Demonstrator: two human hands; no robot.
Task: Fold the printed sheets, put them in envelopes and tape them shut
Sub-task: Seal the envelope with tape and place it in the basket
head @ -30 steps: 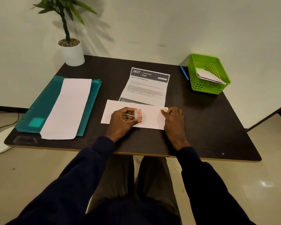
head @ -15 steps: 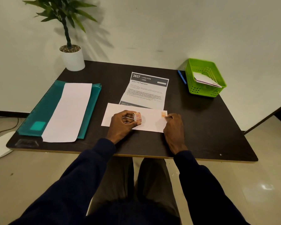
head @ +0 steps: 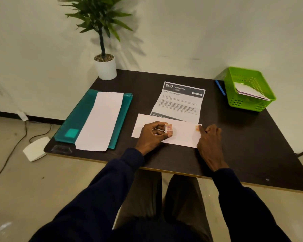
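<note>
A white envelope lies flat near the table's front edge. My left hand rests on its left half and grips a small roll of orange-printed tape. A short orange piece of tape sits at the envelope's top right corner. My right hand lies on the envelope's right end, a fingertip touching beside that piece. A printed sheet headed 2637 lies just behind the envelope, its lower edge tucked under it.
At the left a teal folder carries a long white envelope. A potted plant stands at the back left corner. A green basket with envelopes and a blue pen occupy the back right. Cables and a white device lie on the floor.
My right hand slid back a little, uncovering the orange tape piece at the envelope's corner. The camera view swung left. My left hand keeps holding the roll.
</note>
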